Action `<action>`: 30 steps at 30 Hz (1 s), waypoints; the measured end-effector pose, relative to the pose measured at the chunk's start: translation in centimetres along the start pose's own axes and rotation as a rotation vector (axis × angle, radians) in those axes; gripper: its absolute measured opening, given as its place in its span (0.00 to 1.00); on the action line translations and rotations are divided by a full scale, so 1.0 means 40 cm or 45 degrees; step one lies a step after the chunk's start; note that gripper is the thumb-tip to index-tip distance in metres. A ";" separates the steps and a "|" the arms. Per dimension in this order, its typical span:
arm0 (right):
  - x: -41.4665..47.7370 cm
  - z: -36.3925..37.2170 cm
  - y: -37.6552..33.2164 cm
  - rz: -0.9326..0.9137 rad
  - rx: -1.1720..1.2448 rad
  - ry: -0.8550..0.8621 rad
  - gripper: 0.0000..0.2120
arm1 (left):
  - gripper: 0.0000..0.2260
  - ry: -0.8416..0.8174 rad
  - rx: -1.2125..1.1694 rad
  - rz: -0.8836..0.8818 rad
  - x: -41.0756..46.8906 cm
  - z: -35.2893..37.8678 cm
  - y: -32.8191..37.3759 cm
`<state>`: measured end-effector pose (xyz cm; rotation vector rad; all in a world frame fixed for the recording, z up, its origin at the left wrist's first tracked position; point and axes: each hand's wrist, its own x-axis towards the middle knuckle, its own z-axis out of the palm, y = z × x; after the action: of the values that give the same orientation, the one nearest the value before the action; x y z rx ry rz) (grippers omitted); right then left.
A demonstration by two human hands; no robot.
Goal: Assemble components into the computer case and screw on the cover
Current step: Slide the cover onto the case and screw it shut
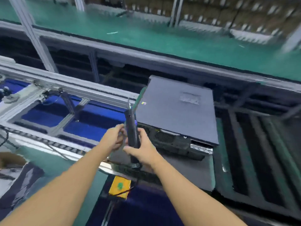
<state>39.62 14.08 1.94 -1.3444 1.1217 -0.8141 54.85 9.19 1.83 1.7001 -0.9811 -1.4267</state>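
on the table [187, 173] beyond the hands: computer case [171, 141], cover [175, 105] on | right hand [143, 152] wrapped round electric screwdriver [132, 132], left hand [113, 138] fingers [120, 128] curled at its barrel | case likely heavy, rigid; take by side edges

A dark grey rectangular metal computer case [177, 110] lies flat with its cover on, the vented end panel facing me. Just beside its left corner, a black cylindrical electric screwdriver [132, 134] stands nearly upright, bit pointing up, gripped in the right hand [143, 150].
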 end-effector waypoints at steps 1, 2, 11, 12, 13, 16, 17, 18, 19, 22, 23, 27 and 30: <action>-0.022 -0.065 -0.010 -0.021 -0.009 0.066 0.26 | 0.28 -0.117 -0.007 -0.015 -0.003 0.067 0.032; -0.049 -0.130 -0.013 -0.035 -0.003 0.131 0.26 | 0.29 -0.209 0.034 0.003 -0.009 0.135 0.057; -0.370 -0.622 0.118 0.008 0.182 0.586 0.22 | 0.13 -0.878 0.607 0.259 -0.104 0.708 0.111; -0.403 -0.669 0.143 0.040 0.161 0.607 0.23 | 0.12 -0.934 0.660 0.300 -0.115 0.768 0.103; -0.432 -0.712 0.168 0.078 0.131 0.622 0.26 | 0.12 -0.967 0.747 0.378 -0.123 0.824 0.092; -0.503 -0.830 0.242 0.128 0.113 0.658 0.29 | 0.07 -1.038 1.154 0.690 -0.137 0.969 0.048; -0.520 -0.861 0.266 0.137 0.120 0.672 0.28 | 0.05 -1.050 1.236 0.735 -0.135 1.003 0.033; -0.533 -0.890 0.289 0.147 0.136 0.690 0.26 | 0.06 -1.034 1.287 0.760 -0.126 1.032 0.016; -0.544 -0.916 0.311 0.155 0.160 0.708 0.24 | 0.07 -0.996 1.318 0.764 -0.115 1.057 0.000; -0.556 -0.980 0.374 0.189 0.266 0.740 0.16 | 0.09 -0.993 1.433 0.745 -0.073 1.114 -0.044; -0.554 -0.997 0.391 0.201 0.288 0.742 0.15 | 0.09 -1.037 1.497 0.755 -0.060 1.131 -0.058; -0.539 -1.042 0.458 0.215 0.356 0.715 0.17 | 0.10 -1.110 1.883 1.013 -0.019 1.194 -0.113; -0.525 -1.054 0.497 0.231 0.438 0.695 0.19 | 0.09 -1.129 2.216 1.145 -0.001 1.231 -0.147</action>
<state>-9.42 22.40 -9.79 -0.7362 1.4187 -1.2154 6.86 9.91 -10.63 0.8271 -3.5011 -0.3787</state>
